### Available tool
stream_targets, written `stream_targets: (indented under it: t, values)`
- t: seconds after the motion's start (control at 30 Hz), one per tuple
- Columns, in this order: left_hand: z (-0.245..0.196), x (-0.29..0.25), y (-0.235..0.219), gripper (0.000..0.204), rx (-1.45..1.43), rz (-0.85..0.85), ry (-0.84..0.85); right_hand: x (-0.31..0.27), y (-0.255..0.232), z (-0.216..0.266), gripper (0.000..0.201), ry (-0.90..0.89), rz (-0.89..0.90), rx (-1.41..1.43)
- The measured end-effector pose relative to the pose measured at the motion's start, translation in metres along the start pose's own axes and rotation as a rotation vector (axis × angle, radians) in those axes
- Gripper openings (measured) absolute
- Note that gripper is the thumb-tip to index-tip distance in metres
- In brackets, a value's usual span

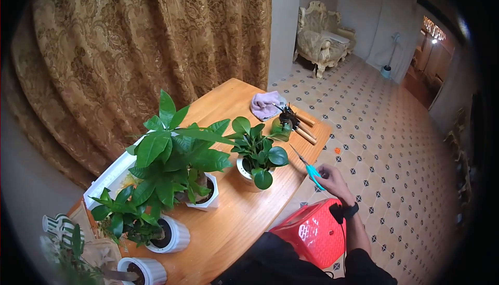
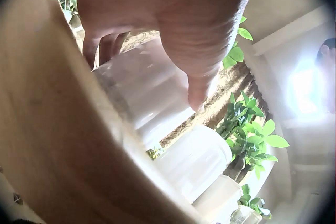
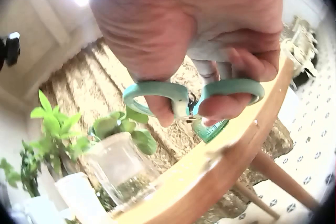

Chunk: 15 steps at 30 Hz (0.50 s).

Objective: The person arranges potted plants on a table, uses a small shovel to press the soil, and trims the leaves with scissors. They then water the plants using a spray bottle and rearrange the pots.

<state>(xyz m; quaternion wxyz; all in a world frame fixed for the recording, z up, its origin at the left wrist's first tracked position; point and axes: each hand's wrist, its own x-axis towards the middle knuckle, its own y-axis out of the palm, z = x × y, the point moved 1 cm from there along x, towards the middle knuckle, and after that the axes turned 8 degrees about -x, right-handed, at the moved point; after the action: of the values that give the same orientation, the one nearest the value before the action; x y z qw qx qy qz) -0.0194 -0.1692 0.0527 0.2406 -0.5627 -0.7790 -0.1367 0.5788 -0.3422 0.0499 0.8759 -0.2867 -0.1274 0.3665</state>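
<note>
In the head view my right hand (image 1: 335, 181) holds teal-handled scissors (image 1: 314, 173) beside the table's right edge, their blades pointing toward the table. The right wrist view shows the thumb and fingers of this hand (image 3: 184, 29) in the scissor loops (image 3: 231, 88). A leafy plant in a white pot (image 1: 251, 177) stands left of the blades. My left hand (image 2: 157, 14) is seen only in the left wrist view, by the table edge, thumb and fingers apart. A white pot (image 2: 152, 90) shows between them, but no hand is on any pot in the head view.
Several potted plants (image 1: 174, 235) stand on the wooden table's left part. Wooden-handled tools (image 1: 305, 135), a green container (image 1: 281, 130) and a lilac cloth (image 1: 265, 105) lie near the far right corner. A red stool (image 1: 317, 235) is below my right forearm; an armchair (image 1: 319, 38) stands far back.
</note>
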Motion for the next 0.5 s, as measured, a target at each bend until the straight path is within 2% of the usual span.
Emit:
stream_targets:
  t: [0.03,0.07,0.1,0.17,0.2,0.37,0.43,0.5]
  values:
    - [0.0,-0.001,0.0,0.105,0.006,-0.001,-0.004,0.011,0.002,0.003,0.037,-0.1,-0.109,-0.259]
    - [0.001,-0.002,0.0,0.104,0.01,-0.004,-0.007,0.017,0.004,0.015,0.048,-0.07,-0.14,-0.312]
    - [0.002,-0.003,0.002,0.104,0.014,-0.007,-0.01,0.027,0.008,0.022,0.048,-0.074,-0.141,-0.306]
    - [0.004,-0.005,0.003,0.103,0.022,-0.009,-0.02,0.042,0.015,0.028,0.05,-0.088,-0.167,-0.489]
    - [0.005,-0.006,0.005,0.103,0.025,-0.008,-0.025,0.049,0.021,0.028,0.048,-0.16,-0.207,-0.506]
    - [0.011,-0.008,0.014,0.101,0.04,-0.005,-0.056,0.079,0.034,0.022,0.043,-0.191,-0.187,-0.569]
    - [0.014,-0.01,0.016,0.1,0.048,-0.003,-0.072,0.086,0.038,0.017,0.04,-0.316,-0.272,-0.596]
    - [0.017,-0.01,0.018,0.099,0.056,0.0,-0.086,0.09,0.039,0.02,0.038,-0.31,-0.27,-0.614]
